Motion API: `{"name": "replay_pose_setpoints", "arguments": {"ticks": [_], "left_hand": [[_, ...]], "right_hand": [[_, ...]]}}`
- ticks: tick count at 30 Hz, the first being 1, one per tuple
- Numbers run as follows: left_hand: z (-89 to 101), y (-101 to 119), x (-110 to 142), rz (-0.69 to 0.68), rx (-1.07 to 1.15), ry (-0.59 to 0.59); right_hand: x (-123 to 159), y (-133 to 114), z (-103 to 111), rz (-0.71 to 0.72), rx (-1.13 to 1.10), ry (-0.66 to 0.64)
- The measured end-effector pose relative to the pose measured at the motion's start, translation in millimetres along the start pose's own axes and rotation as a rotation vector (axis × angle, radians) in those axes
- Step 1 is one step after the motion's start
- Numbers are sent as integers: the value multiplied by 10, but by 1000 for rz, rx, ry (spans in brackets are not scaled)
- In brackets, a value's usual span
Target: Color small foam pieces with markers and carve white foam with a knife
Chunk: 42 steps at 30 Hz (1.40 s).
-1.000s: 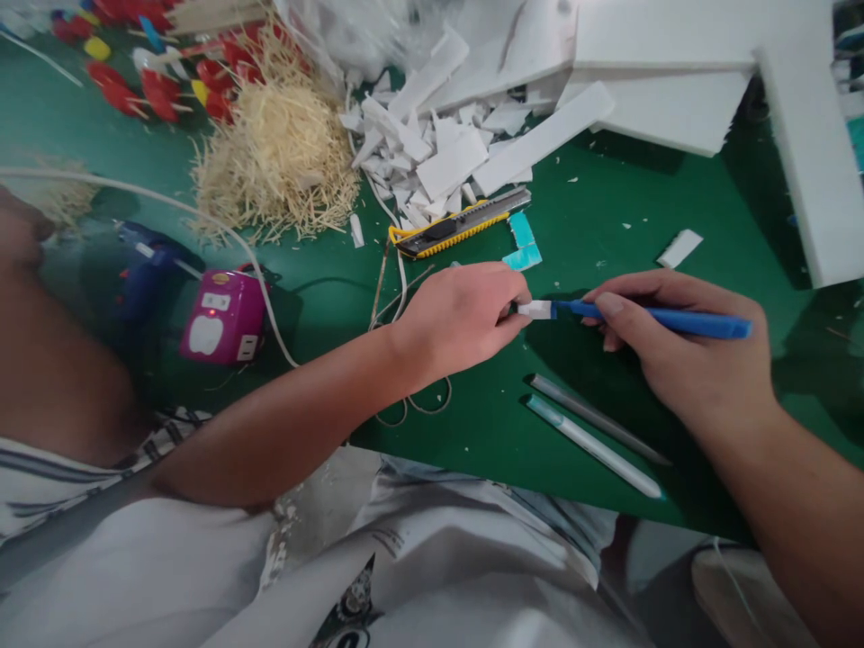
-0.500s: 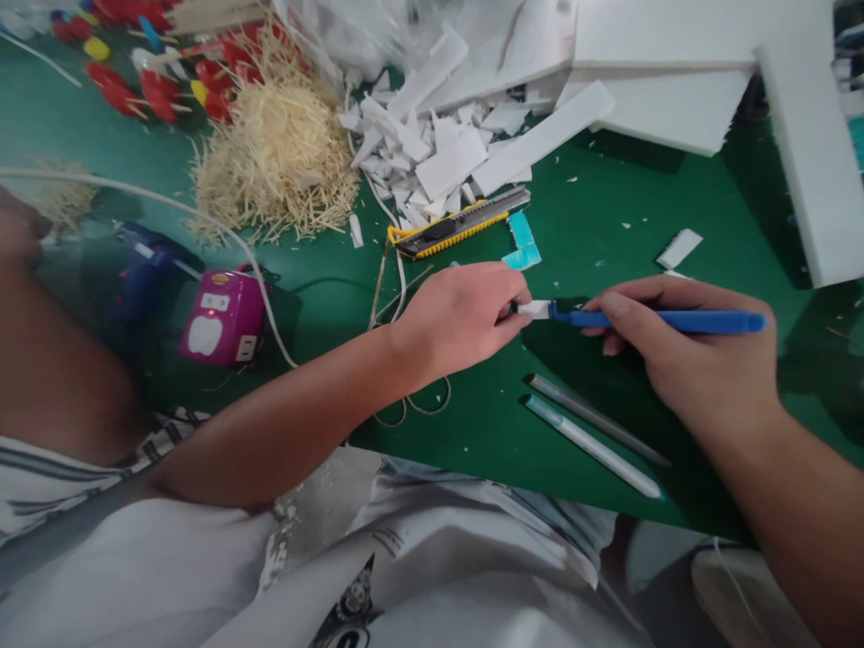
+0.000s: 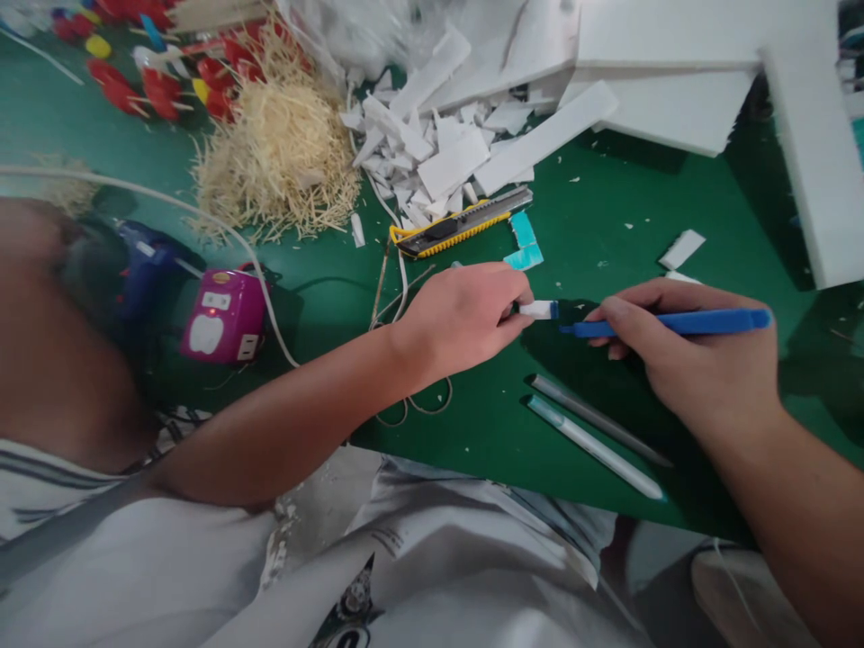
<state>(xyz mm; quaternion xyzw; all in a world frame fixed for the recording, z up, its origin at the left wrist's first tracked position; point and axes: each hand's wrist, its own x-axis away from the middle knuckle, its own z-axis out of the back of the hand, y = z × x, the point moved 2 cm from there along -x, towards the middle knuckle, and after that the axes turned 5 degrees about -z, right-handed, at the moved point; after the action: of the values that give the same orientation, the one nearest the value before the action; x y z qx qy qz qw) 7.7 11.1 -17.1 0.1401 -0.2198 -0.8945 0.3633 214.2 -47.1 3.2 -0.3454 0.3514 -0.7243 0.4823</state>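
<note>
Pinched in my left hand (image 3: 465, 315) is a small white foam piece (image 3: 537, 310), its right end coloured blue. My right hand (image 3: 681, 346) is closed around a blue marker (image 3: 708, 322), whose tip points left and stands just apart from the blue end. Below them on the green table lie a white-and-teal pen (image 3: 594, 447) and a grey stick-like piece (image 3: 600, 418). Beyond my left hand rest a yellow utility knife (image 3: 463, 223) and turquoise pieces (image 3: 523, 241).
White foam scraps (image 3: 452, 162) and a straw-like pile (image 3: 283, 153) lie at the back, with foam boards (image 3: 668, 99) at the right. A magenta power adapter (image 3: 226, 315), a blue glue gun (image 3: 145, 261), a white cord (image 3: 253, 261) and another person's arm (image 3: 60, 342) are at the left.
The marker tip has drawn back slightly to the right, from touching the foam piece's end to a small gap. The other person's arm at the left has shifted.
</note>
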Motion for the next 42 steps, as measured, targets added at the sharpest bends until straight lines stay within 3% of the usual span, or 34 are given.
{"name": "replay_pose_setpoints", "arguments": {"ticks": [4,8,17,27,32,42], "left_hand": [[4,2,-3,2,-1,1],[8,9,2,5,-5,-6],[-1,20,-4,-2,-20,-9],[-18,14,5,-16,-28,10],[-16,7,7,-25,-25,20],[-15,-2,1,-28,-24,21]], "right_hand": [[-30,38,2,78,-48,26],[-15,15,5,28,2,-21],[-5,-19,10,-10,28,16],[-79,124,-19,103,-81,38],[-28,46,-17,12,-4,11],[-35,48,-3,48,-3,11]]}}
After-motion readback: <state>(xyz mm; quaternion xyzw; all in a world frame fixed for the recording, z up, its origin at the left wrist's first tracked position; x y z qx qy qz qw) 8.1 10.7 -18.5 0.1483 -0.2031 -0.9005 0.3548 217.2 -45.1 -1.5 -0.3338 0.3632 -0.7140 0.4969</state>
